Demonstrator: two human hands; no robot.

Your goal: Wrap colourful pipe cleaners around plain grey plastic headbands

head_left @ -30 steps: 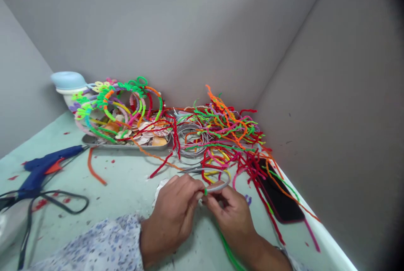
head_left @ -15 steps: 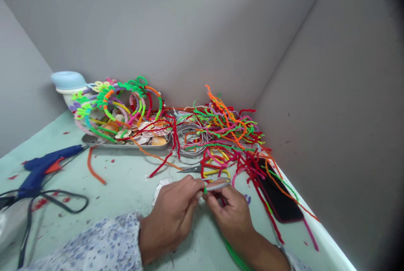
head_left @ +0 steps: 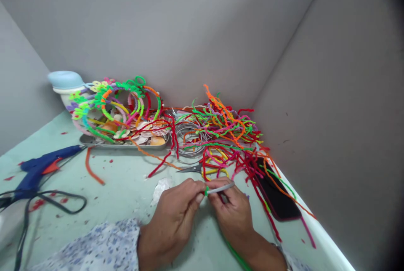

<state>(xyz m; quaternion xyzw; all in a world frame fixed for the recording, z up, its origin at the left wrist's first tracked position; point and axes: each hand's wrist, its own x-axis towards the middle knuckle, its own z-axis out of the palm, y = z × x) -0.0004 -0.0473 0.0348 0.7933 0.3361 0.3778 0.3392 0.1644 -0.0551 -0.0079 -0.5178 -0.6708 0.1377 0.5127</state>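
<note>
Close together at the front middle, both my hands hold a grey wire loop [head_left: 221, 188]. My left hand [head_left: 173, 216] is closed, thumb and forefinger pinching the loop's left end. A bright green pipe cleaner [head_left: 206, 191] shows as a small wrap on the wire at those fingertips. My right hand [head_left: 233, 212] is closed around the loop from the right, its fingers partly hidden behind it. Beneath my right forearm runs a green strand [head_left: 236, 256]; whether it joins the wrap I cannot tell. Just beyond the hands lie scissors [head_left: 192, 168] with yellow-and-red handles.
A tray [head_left: 126, 147] of shells carries several colourful pipe-cleaner rings [head_left: 109, 102]; a white bottle [head_left: 65, 94] stands behind. Right of it are a wire coil [head_left: 189, 136], heaped pipe cleaners [head_left: 230, 123] and a phone [head_left: 277, 199]. A blue glue gun [head_left: 41, 168] with cord lies left.
The grey loop has turned slightly, and the green wrap now shows more fully around it. My right hand has shifted a little; both hands keep hold.
</note>
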